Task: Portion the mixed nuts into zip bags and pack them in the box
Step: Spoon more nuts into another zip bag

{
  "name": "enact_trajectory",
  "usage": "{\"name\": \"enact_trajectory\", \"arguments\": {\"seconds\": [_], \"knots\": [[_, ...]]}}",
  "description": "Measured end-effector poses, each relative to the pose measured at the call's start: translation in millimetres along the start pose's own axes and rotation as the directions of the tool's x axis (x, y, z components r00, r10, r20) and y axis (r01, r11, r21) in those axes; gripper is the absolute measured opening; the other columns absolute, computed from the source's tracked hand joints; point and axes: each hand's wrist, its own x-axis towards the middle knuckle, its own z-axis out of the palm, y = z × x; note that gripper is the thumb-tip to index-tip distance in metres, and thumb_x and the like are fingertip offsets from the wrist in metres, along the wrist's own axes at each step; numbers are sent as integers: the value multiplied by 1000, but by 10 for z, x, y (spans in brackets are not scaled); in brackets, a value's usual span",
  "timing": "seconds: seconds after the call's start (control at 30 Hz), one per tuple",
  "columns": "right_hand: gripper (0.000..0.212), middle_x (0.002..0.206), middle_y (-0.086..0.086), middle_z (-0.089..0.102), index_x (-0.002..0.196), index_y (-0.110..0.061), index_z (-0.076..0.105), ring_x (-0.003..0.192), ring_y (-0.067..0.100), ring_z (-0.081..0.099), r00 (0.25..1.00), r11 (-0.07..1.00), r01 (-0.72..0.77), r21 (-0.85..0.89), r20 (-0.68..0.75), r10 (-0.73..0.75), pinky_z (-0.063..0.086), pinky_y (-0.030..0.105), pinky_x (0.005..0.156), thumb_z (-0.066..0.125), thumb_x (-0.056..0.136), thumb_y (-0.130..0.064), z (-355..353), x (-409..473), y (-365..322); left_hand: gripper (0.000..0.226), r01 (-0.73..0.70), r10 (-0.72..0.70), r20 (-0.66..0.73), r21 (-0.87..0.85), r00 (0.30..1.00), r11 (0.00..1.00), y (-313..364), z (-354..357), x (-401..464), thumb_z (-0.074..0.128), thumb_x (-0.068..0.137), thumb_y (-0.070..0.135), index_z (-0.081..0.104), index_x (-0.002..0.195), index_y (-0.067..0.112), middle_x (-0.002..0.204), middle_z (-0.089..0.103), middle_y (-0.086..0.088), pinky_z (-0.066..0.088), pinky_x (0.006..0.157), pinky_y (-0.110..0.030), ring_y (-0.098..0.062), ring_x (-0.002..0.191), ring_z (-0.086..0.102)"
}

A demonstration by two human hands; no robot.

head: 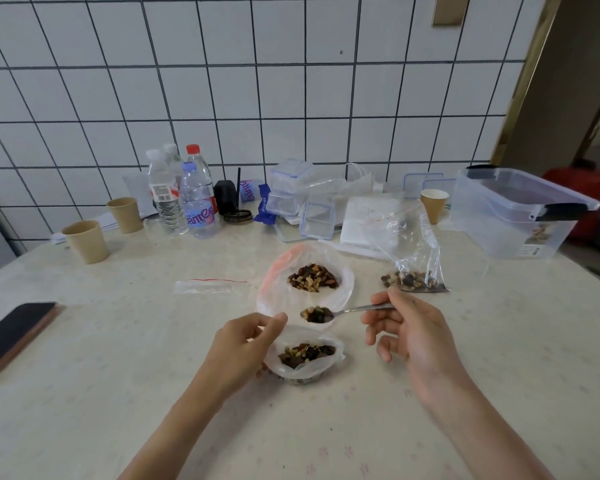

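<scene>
The left hand (pixel 246 336) pinches the soft, floppy zip bag (pixel 305 355) by its rim while the right hand (pixel 400 327) grips the loaded spoon (pixel 329 313).

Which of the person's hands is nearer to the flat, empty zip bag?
Left. The left hand lies just below and right of the empty zip bag; the right hand, holding the spoon, is farther right.

A: Camera position?

B: One head-worn wide-angle view, looking forward and down across the tabletop (pixel 118 393) toward the tiled wall (pixel 222 91).

A: Proximity?

B: Close. Both forearms enter from the bottom edge; the left hand (pixel 246 341) and right hand (pixel 406 327) sit centre frame. Straight lines bow toward the edges.
</scene>
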Motion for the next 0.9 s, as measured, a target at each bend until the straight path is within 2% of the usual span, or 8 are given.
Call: {"name": "enact_trajectory", "arguments": {"seconds": [0.23, 0.43, 0.57, 0.63, 0.67, 0.73, 0.8, 0.9], "knots": [[33, 79, 25, 72, 95, 1, 67, 57, 29, 62, 998, 996, -46, -77, 37, 49, 38, 29, 39, 51, 107, -26, -12, -209, 110, 22, -27, 27, -15, -19, 1000, 999, 146, 55, -12, 70, 96, 40, 78, 81, 26, 64, 67, 6, 48, 52, -20, -13, 52, 61], [34, 81, 13, 75, 97, -12, 75, 66, 25, 67, 961, 937, 220, -270, 228, -159, 42, 33, 45, 52, 103, -36, 109, -309, 70, 21, -48, 48, -31, 0, 998, 999, 184, 50, 12, 71, 96, 34, 76, 81, 21, 71, 67, 4, 50, 51, -25, -18, 49, 63], [30, 92, -9, 74, 108, -30, 76, 87, 13, 69, 809, 679, 543, -494, 525, -265, 51, 22, 71, 49, 106, -43, 102, -359, 53, 20, -57, 57, -43, 12, 997, 998, 148, 24, 13, 70, 97, 32, 75, 79, 22, 73, 67, 5, 44, 46, -18, -7, 46, 59], [34, 95, -11, 71, 117, -28, 73, 94, 14, 68, 712, 490, 683, -542, 644, -280, 53, 30, 79, 46, 107, -44, 72, -351, 26, 21, -71, 73, -55, 42, 996, 997, 110, 11, 21, 70, 97, 33, 75, 79, 25, 75, 69, 7, 43, 50, -19, -5, 48, 58], [34, 97, -11, 71, 118, -27, 73, 95, 15, 68, 690, 464, 708, -533, 665, -288, 53, 31, 80, 45, 107, -44, 64, -341, 12, 20, -78, 80, -59, 39, 995, 996, 92, 8, 29, 70, 97, 34, 75, 79, 26, 75, 69, 8, 43, 51, -20, -6, 47, 57], [32, 97, -11, 73, 114, -27, 74, 90, 14, 69, 723, 570, 663, -485, 611, -322, 54, 27, 76, 48, 106, -42, 54, -318, -13, 18, -89, 90, -63, 22, 994, 996, 54, 1, 52, 70, 97, 34, 75, 81, 26, 74, 68, 9, 44, 49, -21, -8, 45, 57], [28, 90, -3, 75, 104, -25, 76, 74, 15, 68, 824, 747, 531, -401, 450, -344, 51, 27, 63, 51, 105, -38, 66, -255, -40, 17, -91, 91, -72, 0, 993, 996, 7, 0, 67, 70, 97, 34, 76, 84, 25, 74, 67, 9, 45, 48, -22, -11, 45, 57], [29, 83, 11, 75, 96, -12, 73, 72, 28, 69, 925, 876, 375, -302, 188, -331, 48, 34, 50, 51, 109, -26, 82, -48, -37, 16, -68, 60, -97, -89, 993, 994, -90, 31, 62, 71, 97, 33, 77, 84, 25, 73, 67, 5, 45, 45, -23, -12, 46, 59]]}}
